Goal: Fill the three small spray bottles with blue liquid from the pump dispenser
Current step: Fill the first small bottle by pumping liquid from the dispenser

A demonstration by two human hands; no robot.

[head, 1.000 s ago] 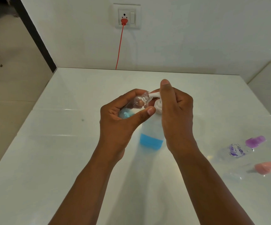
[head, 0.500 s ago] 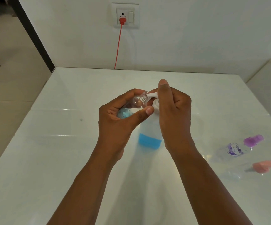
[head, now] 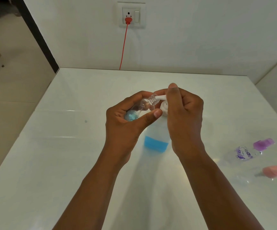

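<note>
Where the white counter (head: 68, 163) meets the wall: one pump dispenser (head: 156, 135), upright near the middle, translucent, blue liquid low in its base. Left hand (head: 126, 130), fingers and thumb curled round a small clear spray bottle (head: 139, 108), uncapped, tilted, open neck set against the tip of the dispenser's white spout; a little blue liquid pooled at the bottle's bottom. Right hand (head: 184, 117), fingers curled about the pump head, forefinger laid on top of it. Well to the right, lying flat on the counter, apart from each other: purple-capped spray bottle (head: 250, 151) with purple print; pink-capped spray bottle (head: 267, 173) nearer the viewer. On the wall: socket (head: 132, 14), red plug and cord (head: 123, 47) hanging down.
</note>
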